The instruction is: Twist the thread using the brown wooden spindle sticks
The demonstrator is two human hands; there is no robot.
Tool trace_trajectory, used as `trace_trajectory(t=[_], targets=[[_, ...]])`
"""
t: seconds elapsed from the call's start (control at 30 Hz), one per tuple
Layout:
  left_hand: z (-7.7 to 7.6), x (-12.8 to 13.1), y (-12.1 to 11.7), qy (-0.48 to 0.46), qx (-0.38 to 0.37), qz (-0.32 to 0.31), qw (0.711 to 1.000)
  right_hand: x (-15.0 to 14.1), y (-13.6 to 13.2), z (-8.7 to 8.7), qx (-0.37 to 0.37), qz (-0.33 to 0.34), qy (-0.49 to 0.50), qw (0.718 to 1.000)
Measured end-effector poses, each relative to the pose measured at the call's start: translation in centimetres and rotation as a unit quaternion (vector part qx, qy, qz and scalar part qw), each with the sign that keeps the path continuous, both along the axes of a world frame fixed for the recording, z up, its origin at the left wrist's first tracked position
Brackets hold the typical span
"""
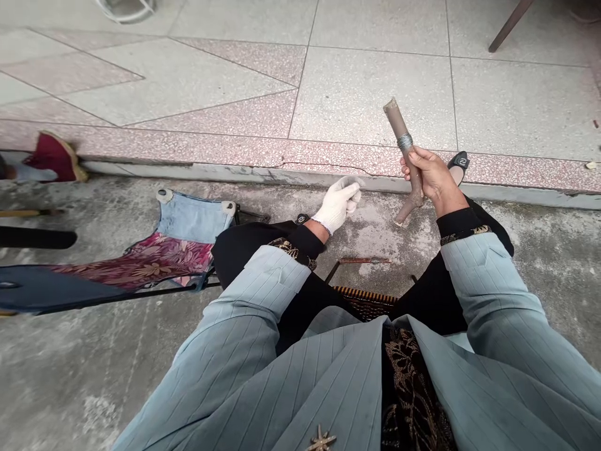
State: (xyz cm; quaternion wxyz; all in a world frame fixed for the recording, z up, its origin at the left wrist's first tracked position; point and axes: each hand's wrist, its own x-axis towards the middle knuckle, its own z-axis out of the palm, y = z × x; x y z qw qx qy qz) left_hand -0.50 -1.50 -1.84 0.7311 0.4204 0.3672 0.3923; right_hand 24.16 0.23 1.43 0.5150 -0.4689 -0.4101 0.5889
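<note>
My bare right hand (434, 175) is wrapped round a forked wooden stick (395, 119), below the middle of its length. Silvery wire (404, 141) is wound in a tight band round the stick just above my fingers. The stick's cut top end leans up and to the left, and its short fork points down left. To the left of the stick, and apart from it, is my left hand (337, 203) in a white knitted glove. Its fingers are curled together; whether something thin is between them I cannot make out.
A folding chair (154, 257) with denim and floral fabric stands at my left. Ahead runs a low step edge (263, 175) with terrazzo tiles. Another person's red shoe (54, 156) is at far left. Under me shows a woven seat (366, 300); a table leg (509, 26) is top right.
</note>
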Motion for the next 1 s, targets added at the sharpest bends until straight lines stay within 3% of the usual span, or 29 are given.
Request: trace_trajectory(t=[0.23,0.37,0.43,0.53,0.6,0.67,0.77,0.9,1.0], targets=[[0.9,0.8,-0.9,0.107,0.060,-0.005,0.992,-0.7,0.1,-0.4,-0.077,-0.071,-0.064,0.992],[1.8,0.8,-1.3,0.189,0.152,-0.075,0.967,-1.7,0.0,-0.9,-0.099,-0.063,-0.235,0.965],[2.3,0.5,-1.2,0.228,0.198,-0.109,0.947,-2.1,-0.2,-1.1,-0.079,-0.028,-0.382,0.920],[3.3,-0.3,-0.8,0.320,0.255,-0.143,0.901,-2.4,-0.6,-1.2,-0.030,0.090,-0.574,0.813],[4.0,-0.9,-0.4,0.377,0.290,-0.166,0.864,-2.2,-0.8,-1.1,-0.016,0.179,-0.627,0.758],[4.7,-1.5,0.1,0.415,0.315,-0.178,0.835,-1.7,-0.8,-0.9,-0.007,0.260,-0.623,0.738],[5.3,-2.3,0.9,0.447,0.325,-0.169,0.816,-0.9,-0.8,-0.2,-0.006,0.382,-0.541,0.749],[4.7,-2.5,1.5,0.422,0.313,-0.171,0.833,-0.3,-1.2,1.2,0.002,0.527,-0.324,0.786],[3.9,-1.8,1.6,0.338,0.269,-0.164,0.887,-0.1,-1.7,1.9,0.003,0.485,-0.192,0.853]])
